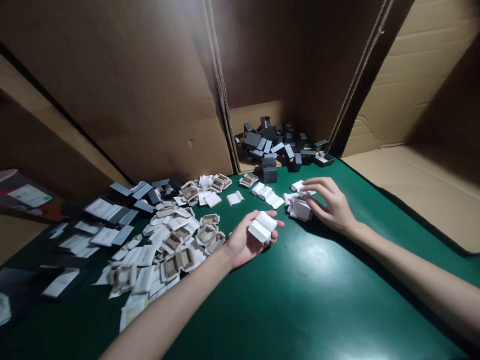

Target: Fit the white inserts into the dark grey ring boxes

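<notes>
My left hand (245, 241) lies palm up on the green table (300, 295) with its fingers curled around a small white folded insert (262, 226). My right hand (330, 202) reaches to a little cluster of white inserts (300, 207) just right of it, fingertips pinching one white piece (302, 187). More loose white inserts (268, 194) lie between the hands and the dark boxes.
A large heap of white and brown card inserts (168, 245) covers the table's left. Flat dark lids and sheets (108, 220) lie further left. A pile of small dark boxes (277, 145) fills an open carton at the back. Cardboard walls (131, 90) surround the table.
</notes>
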A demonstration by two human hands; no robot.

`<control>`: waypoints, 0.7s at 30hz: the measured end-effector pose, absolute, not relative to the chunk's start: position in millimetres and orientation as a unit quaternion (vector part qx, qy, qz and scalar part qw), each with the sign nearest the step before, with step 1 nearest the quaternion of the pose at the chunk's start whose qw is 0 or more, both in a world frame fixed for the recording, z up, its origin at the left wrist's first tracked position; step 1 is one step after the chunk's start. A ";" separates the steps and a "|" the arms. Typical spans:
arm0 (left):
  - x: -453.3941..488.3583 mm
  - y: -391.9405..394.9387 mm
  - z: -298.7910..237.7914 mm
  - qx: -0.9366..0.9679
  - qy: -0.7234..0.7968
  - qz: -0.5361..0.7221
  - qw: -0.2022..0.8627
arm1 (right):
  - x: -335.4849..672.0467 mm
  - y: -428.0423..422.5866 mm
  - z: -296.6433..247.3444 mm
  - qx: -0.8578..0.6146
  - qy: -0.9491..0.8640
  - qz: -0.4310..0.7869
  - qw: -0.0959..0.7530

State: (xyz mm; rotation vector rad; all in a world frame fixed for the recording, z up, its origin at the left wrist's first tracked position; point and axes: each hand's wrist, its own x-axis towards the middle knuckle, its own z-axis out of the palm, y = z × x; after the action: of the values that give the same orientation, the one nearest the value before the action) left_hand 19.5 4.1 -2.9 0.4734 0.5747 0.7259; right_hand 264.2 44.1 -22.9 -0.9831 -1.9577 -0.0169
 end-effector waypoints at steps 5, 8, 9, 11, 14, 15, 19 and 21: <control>21.6 5.7 -4.8 0.225 0.279 0.371 0.857 | 265.3 46.3 -28.9 -0.467 -0.798 0.010 0.380; 20.5 6.6 -7.8 0.228 0.269 0.373 0.858 | 266.7 44.7 -29.5 -0.454 -0.816 -0.009 0.357; 20.0 6.7 -8.7 0.232 0.269 0.373 0.857 | 267.3 44.3 -29.2 -0.446 -0.821 -0.011 0.357; 19.6 6.6 -9.4 0.242 0.271 0.373 0.854 | 268.0 43.6 -28.1 -0.430 -0.828 -0.004 0.361; 20.3 5.6 -7.8 0.255 0.282 0.372 0.847 | 266.6 42.5 -26.3 -0.404 -0.838 0.008 0.367; 20.7 5.1 -6.8 0.259 0.287 0.372 0.844 | 265.7 42.0 -25.5 -0.392 -0.842 0.009 0.370; 21.8 3.3 -3.8 0.272 0.304 0.366 0.837 | 263.4 39.0 -20.0 -0.334 -0.855 0.034 0.396; 21.3 2.8 -4.1 0.277 0.306 0.366 0.834 | 264.0 37.9 -16.7 -0.329 -0.846 0.061 0.415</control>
State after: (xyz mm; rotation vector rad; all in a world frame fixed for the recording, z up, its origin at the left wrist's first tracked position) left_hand 21.3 2.8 -4.1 0.5863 0.6479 0.7749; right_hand 264.0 37.9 -16.7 -0.8258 -2.1259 0.1531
